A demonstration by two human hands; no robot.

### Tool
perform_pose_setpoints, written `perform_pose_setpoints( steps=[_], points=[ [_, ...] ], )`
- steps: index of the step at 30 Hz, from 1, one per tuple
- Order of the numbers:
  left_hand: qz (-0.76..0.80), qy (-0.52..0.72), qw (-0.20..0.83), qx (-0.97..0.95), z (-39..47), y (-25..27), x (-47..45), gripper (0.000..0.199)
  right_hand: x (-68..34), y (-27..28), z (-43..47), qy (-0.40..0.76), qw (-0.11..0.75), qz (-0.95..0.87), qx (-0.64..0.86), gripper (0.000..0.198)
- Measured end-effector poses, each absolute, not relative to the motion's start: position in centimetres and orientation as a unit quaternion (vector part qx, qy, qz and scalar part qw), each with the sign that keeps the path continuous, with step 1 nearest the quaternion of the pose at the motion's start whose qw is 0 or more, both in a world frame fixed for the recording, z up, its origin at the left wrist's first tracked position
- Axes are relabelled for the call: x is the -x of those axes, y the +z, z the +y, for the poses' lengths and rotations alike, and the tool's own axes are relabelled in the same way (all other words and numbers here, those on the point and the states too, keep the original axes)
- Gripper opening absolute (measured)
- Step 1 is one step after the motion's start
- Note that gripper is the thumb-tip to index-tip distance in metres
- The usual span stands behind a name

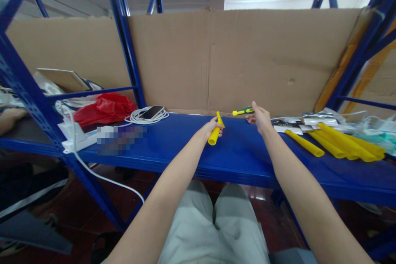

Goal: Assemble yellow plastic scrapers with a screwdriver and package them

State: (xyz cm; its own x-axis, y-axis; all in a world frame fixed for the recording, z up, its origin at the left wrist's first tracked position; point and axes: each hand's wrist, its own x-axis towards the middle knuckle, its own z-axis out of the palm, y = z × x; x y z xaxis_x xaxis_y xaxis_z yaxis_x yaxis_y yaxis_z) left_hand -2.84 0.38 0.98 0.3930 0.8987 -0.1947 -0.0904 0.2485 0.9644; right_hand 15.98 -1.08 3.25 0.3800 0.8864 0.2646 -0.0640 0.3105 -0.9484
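My left hand point(213, 127) is closed around a yellow plastic tube point(213, 137), whose narrow upper end pokes out above the fingers. In my right hand point(259, 118) is a screwdriver point(243, 111) with a green and yellow handle. Its thin metal shaft points left toward the top of the tube; whether the tip touches it I cannot tell. Both hands are above the blue shelf point(238, 148). To the right of my right hand lie a single yellow tube point(305, 143) and a bunch of several more yellow tubes point(349, 142).
A coiled white cable point(136, 117) with a phone point(152, 112) on it lies at left, near a red plastic bag point(105, 107) and a white power strip point(83, 142). Cardboard point(241, 62) closes the back. Clear packets point(321, 119) lie at right. Another person's arm point(12, 117) shows far left.
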Motion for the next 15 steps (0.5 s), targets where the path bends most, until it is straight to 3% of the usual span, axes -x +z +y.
perform_pose_setpoints(
  steps=[6,15],
  points=[
    [0.408,0.388,0.671,-0.483,-0.01,1.24,2.79,0.078,-16.31,3.56,-1.09,0.446,0.678,-0.44,0.384,0.026],
    [0.397,0.385,0.672,-0.492,0.41,0.94,2.86,0.08,-16.71,2.91,-0.19,0.411,0.699,-0.434,0.393,0.032]
  ],
)
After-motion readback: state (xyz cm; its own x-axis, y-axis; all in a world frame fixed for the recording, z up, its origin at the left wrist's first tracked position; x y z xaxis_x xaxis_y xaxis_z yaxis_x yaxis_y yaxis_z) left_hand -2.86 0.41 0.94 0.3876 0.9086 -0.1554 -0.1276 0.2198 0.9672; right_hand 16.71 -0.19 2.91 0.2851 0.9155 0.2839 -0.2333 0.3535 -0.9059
